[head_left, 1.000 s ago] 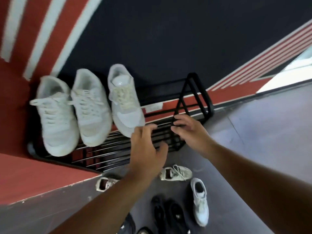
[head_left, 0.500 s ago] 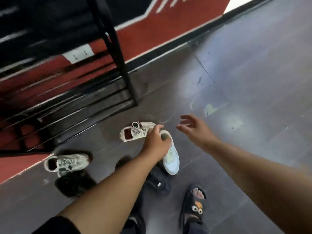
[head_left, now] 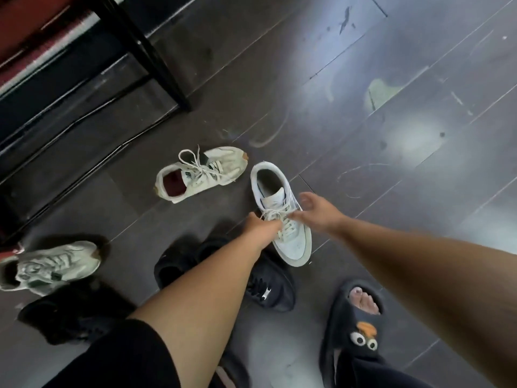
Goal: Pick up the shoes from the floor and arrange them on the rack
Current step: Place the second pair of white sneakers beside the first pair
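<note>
A white low-top lace-up sneaker (head_left: pixel 282 217) lies upright on the dark plank floor (head_left: pixel 391 135), its toe toward the person and its heel opening away. The left hand (head_left: pixel 264 229) sits at the laces over the midfoot, fingers curled down onto them, though whether it has truly pinched the shoe cannot be told from here. The right hand (head_left: pixel 316 210) comes in from the other side with fingers spread and loosely open, fingertips at the tongue and laces, holding nothing yet. The sneaker looks light, with a soft upper and a stiffer rubber sole; the laces would let it dangle and swing, so the firmer hold is probably across the tongue or at the heel collar. Just beside its heel lies a cream sneaker with a dark red insole (head_left: pixel 195 175), laces loose. A black sneaker (head_left: pixel 268 289) lies under the left forearm, touching or nearly touching the white toe. Farther left is a pale grey-green sneaker (head_left: pixel 53 266), and beyond it the lower tier of the black metal-bar shoe rack (head_left: pixel 145 49), which shows no shoes in the part in view.
</note>
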Demonstrator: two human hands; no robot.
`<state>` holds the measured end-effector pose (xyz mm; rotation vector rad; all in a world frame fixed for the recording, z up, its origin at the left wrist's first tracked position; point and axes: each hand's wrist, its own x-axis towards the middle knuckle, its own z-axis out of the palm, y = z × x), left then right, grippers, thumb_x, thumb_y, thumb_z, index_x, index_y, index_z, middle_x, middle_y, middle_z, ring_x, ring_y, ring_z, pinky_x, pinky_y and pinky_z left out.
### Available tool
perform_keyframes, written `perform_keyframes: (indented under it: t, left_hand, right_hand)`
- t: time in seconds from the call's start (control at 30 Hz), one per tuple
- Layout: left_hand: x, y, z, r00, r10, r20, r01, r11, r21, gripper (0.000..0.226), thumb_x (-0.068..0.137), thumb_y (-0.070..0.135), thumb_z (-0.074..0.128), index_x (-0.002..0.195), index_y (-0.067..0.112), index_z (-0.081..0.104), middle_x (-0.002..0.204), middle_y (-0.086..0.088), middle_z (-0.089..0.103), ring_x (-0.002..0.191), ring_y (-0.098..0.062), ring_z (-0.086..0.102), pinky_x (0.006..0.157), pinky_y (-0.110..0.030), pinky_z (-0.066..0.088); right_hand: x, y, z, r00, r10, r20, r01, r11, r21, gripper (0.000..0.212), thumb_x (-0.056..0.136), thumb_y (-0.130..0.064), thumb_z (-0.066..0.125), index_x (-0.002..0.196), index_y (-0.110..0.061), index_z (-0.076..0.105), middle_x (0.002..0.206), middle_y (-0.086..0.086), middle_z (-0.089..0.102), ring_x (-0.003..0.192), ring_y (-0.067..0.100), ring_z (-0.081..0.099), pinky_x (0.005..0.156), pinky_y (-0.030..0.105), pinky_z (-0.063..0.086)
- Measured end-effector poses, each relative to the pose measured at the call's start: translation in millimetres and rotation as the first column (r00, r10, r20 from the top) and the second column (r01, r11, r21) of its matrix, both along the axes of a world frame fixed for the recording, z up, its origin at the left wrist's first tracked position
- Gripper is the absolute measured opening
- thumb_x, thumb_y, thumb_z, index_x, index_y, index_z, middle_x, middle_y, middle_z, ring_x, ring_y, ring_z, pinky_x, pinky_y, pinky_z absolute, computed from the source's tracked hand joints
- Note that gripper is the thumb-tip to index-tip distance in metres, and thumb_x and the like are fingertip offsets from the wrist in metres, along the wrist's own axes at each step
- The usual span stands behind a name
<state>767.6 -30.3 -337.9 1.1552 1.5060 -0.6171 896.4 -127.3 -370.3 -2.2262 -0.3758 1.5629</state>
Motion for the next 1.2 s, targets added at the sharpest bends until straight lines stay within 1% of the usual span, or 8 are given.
perform_keyframes:
  t: [0.13,0.4,0.5,0.63,0.8,0.9,1.07,1.2]
  left_hand:
    - [-1.2,0.7,-25.1,0.998,0.007,0.055,-0.002,0.997,-0.08,0.071,0.079,0.02,0.077,0.14,0.018,0.04,0.13,-0.004,0.058,0.114,-0.022,0.058,0.095,-0.033,0.051]
    - [-3.4,-0.8,-6.9,0.974,0.123,0.191,-0.108,0.99,-0.086,0.073,0.075,0.016,0.076,0.139,0.028,0.043,0.124,0.003,0.066,0.11,-0.018,0.065,0.097,-0.042,0.055]
    - [-5.9,3.2,36.6,0.969,0.101,0.224,-0.089,0.994,-0.064,0.072,0.073,0.024,0.077,0.136,0.033,0.044,0.123,0.007,0.066,0.109,-0.016,0.065,0.096,-0.042,0.056]
    - [-2.6,7.5,130.2,0.952,0.08,0.296,-0.074,0.997,-0.03,0.073,0.074,0.033,0.08,0.138,0.033,0.046,0.124,0.009,0.065,0.112,-0.015,0.065,0.102,-0.042,0.053]
    - [-0.7,24.0,258.7,0.929,0.045,0.366,-0.059,0.998,0.027,0.067,0.082,0.035,0.076,0.142,0.029,0.047,0.131,0.005,0.065,0.118,-0.016,0.062,0.107,-0.037,0.048]
    - [0.9,46.9,333.8,0.907,0.017,0.422,-0.067,0.992,0.104,0.066,0.081,0.033,0.078,0.141,0.027,0.049,0.129,0.006,0.065,0.113,-0.012,0.063,0.095,-0.025,0.048]
    - [-5.9,97.3,456.8,0.873,-0.047,0.485,-0.091,0.962,0.258,0.064,0.078,0.04,0.077,0.137,0.032,0.053,0.122,0.012,0.069,0.106,-0.007,0.065,0.09,-0.022,0.049]
    - [-23.4,134.4,540.3,0.834,-0.072,0.548,-0.151,0.924,0.352,0.05,0.08,0.041,0.075,0.126,0.037,0.057,0.105,0.022,0.069,0.094,0.006,0.066,0.072,-0.008,0.049]
  right_hand:
    - [-2.5,2.7,-22.5,0.993,-0.034,-0.113,0.039,0.998,0.044,0.056,0.07,-0.027,0.084,0.12,-0.02,0.059,0.114,0.001,0.073,0.102,0.02,0.071,0.099,0.046,0.053]
    - [-7.6,-1.8,-3.4,0.926,-0.201,-0.321,0.251,0.96,0.122,0.062,0.074,-0.012,0.085,0.13,-0.012,0.058,0.119,0.012,0.073,0.107,0.03,0.072,0.1,0.052,0.054]
    - [-4.3,-4.8,42.5,0.936,-0.193,-0.295,0.253,0.95,0.181,0.068,0.066,-0.025,0.089,0.128,-0.018,0.061,0.115,0.004,0.075,0.102,0.023,0.074,0.096,0.049,0.056]
    - [7.7,1.6,137.7,0.979,-0.129,-0.157,0.167,0.952,0.257,0.069,0.061,-0.04,0.087,0.123,-0.025,0.063,0.108,-0.005,0.074,0.097,0.015,0.074,0.089,0.041,0.059]
    - [20.6,20.0,265.6,0.995,-0.087,-0.048,0.098,0.921,0.376,0.045,0.075,-0.028,0.086,0.116,-0.025,0.067,0.095,-0.011,0.076,0.09,0.011,0.075,0.081,0.031,0.059]
    - [20.8,40.4,344.5,0.995,-0.102,-0.006,0.094,0.886,0.454,0.038,0.077,-0.026,0.085,0.111,-0.029,0.069,0.098,-0.01,0.076,0.087,0.014,0.076,0.074,0.027,0.06]
    - [16.1,90.5,466.6,0.995,-0.096,0.037,0.057,0.82,0.57,0.033,0.082,-0.027,0.081,0.11,-0.038,0.068,0.107,0.001,0.07,0.098,0.025,0.073,0.086,0.048,0.06]
    - [4.6,136.6,552.4,0.994,-0.059,0.088,-0.014,0.746,0.665,0.034,0.082,-0.032,0.081,0.104,-0.054,0.067,0.102,-0.013,0.071,0.089,0.011,0.074,0.072,0.025,0.06]
